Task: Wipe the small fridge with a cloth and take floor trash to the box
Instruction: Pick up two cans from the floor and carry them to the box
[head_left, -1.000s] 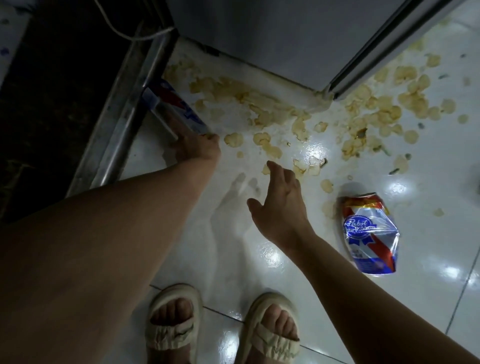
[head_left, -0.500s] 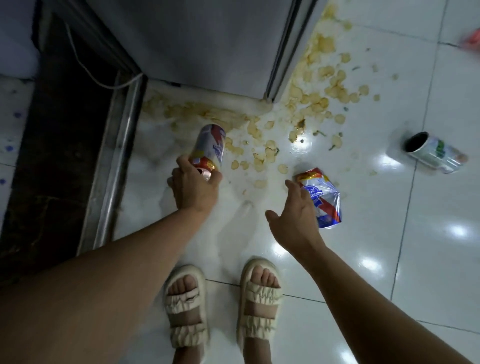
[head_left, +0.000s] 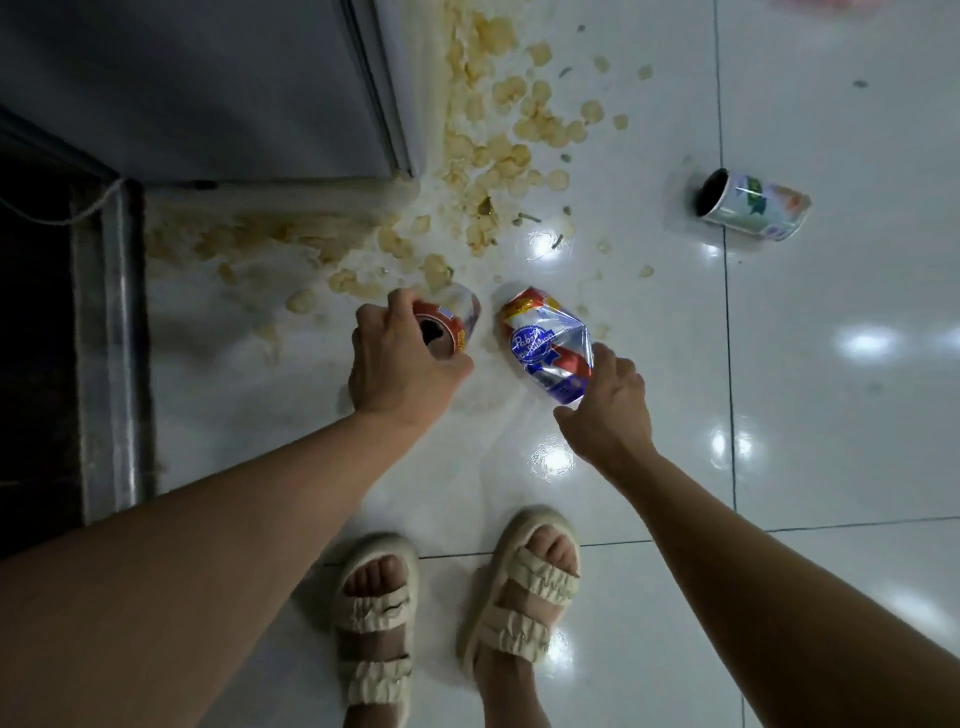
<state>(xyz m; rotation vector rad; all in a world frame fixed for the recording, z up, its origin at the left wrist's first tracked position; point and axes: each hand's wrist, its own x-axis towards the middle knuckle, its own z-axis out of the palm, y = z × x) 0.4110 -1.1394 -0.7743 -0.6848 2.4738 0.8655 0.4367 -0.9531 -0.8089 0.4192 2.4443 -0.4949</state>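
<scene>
My left hand (head_left: 397, 364) grips a red, white and blue drink can (head_left: 451, 323), its open mouth turned toward me, just above the white tiled floor. Right beside it lies a crushed blue, white and red can (head_left: 545, 343) on the floor. My right hand (head_left: 605, 408) reaches over the near end of that crushed can, fingers spread and touching it, with no closed grip showing. A third can (head_left: 753, 205), white with green print, lies on its side farther right. The small grey fridge (head_left: 208, 88) stands at the upper left.
Yellowish chips and a sticky stain (head_left: 498, 150) spread over the tiles in front of the fridge. A dark gap with a metal rail (head_left: 111, 353) and a cord runs along the left. My sandalled feet (head_left: 452, 613) stand just below the hands.
My left hand lifted the can from beside the rail and carried it right, next to the crushed can. My right hand moved forward onto the crushed can. The view swung right.
</scene>
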